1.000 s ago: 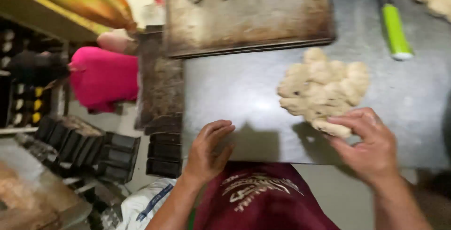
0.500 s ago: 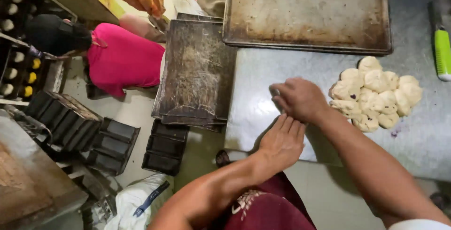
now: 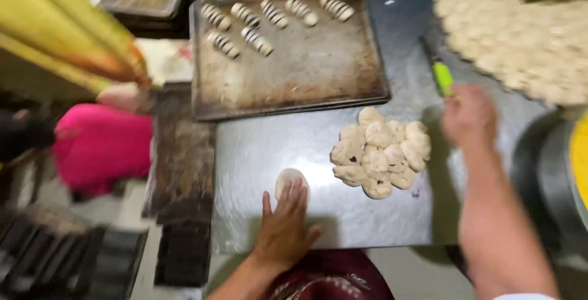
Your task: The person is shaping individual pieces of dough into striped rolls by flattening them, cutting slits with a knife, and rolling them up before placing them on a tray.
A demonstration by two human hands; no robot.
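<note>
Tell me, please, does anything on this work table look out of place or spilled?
Nothing stands out. The left hand presses a flat dough piece on the metal table, the dough pile sits heaped together, and the shaped rolls lie in rows on the tray.

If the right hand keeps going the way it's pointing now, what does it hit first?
The right hand points up the table toward the green-handled tool, which lies just beyond its fingertips, so it would likely meet that handle first. The hand is blurred, so whether they already touch is unclear.
</note>
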